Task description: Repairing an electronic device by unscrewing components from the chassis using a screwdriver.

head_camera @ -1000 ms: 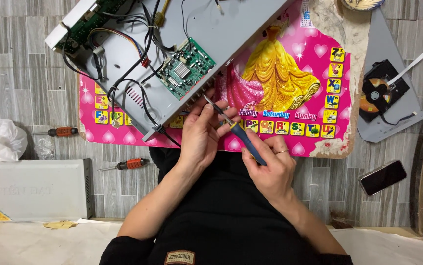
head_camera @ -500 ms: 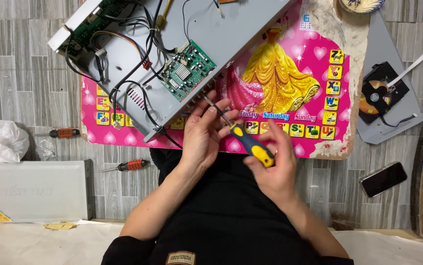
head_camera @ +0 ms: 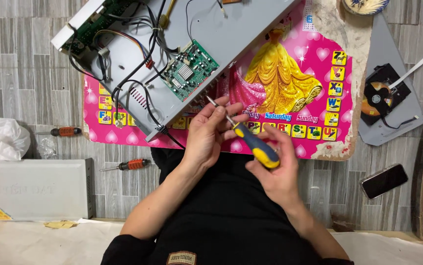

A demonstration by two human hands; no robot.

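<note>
My right hand point(head_camera: 275, 169) grips the blue and yellow handle of a screwdriver point(head_camera: 256, 148). Its metal shaft points up and left, and the fingers of my left hand point(head_camera: 210, 132) pinch the shaft close to the tip. Both hands hover over my lap at the near edge of a pink picture board point(head_camera: 290, 93). Just beyond the tip lies an opened grey metal device case point(head_camera: 221, 39), with a green circuit board point(head_camera: 190, 76) and black cables point(head_camera: 133, 78) inside.
Two orange-handled screwdrivers point(head_camera: 64, 131) point(head_camera: 132, 164) lie on the tiled floor at left, near a white plastic bag point(head_camera: 0, 140) and a grey box point(head_camera: 32, 189). At right sit a grey lid with a disc drive point(head_camera: 383, 95) and a dark phone point(head_camera: 384, 180).
The screwdriver has turned so its handle shows fully in my right hand. The device case and board sit slightly lower in view; both hands stay close together.
</note>
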